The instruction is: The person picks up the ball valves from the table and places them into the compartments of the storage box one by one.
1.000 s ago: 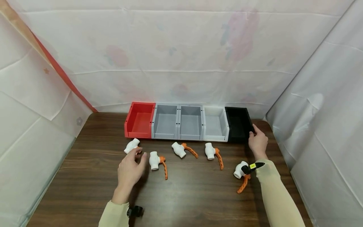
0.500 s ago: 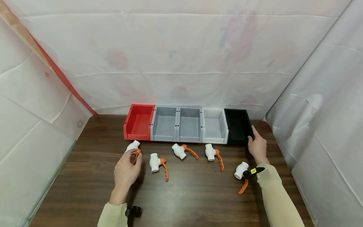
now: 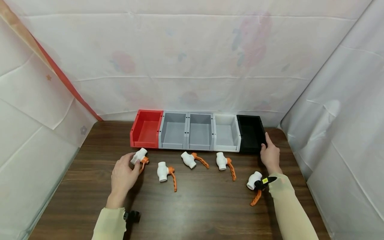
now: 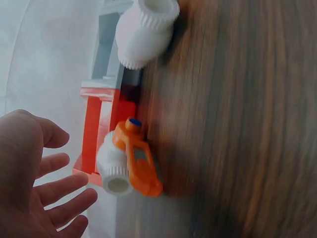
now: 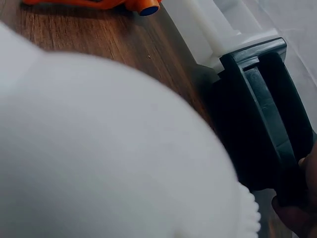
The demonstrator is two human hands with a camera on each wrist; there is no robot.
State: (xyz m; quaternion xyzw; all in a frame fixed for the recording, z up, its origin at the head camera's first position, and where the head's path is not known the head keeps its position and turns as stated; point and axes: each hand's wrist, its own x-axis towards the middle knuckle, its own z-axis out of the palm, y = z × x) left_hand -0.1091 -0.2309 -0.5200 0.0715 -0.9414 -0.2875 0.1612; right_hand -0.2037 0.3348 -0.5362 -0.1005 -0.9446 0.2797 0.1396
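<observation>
Spreading wide, the left hand's fingers (image 4: 64, 191) sit around the leftmost white plastic ball valve with an orange lever handle (image 3: 139, 155). Valve lies on the dark wood-grain table (image 3: 180, 213), just in front of the red open-front plastic bin (image 3: 145, 143). Left hand (image 3: 123, 175) is not closed on it; contact can't be told. Right hand (image 3: 271, 156) is at the black plastic bin (image 3: 250, 146), far right of the red bin, end of the row; thumb and a finger pinch its right side wall near the front corner. Two grey plastic bins (image 3: 173, 146) come directly right of the red bin, then a white plastic bin (image 3: 226, 148). Four more matching valves: second valve (image 3: 162, 171) in front and slightly right of the red bin, third valve (image 3: 189, 160) farther right, fourth valve (image 3: 221, 161) beyond that, fifth valve (image 3: 254, 180) farthest right from the red bin, partly hidden by the black wrist device (image 3: 265, 183). Pale patterned curtain (image 3: 180, 50) behind the red bin.
</observation>
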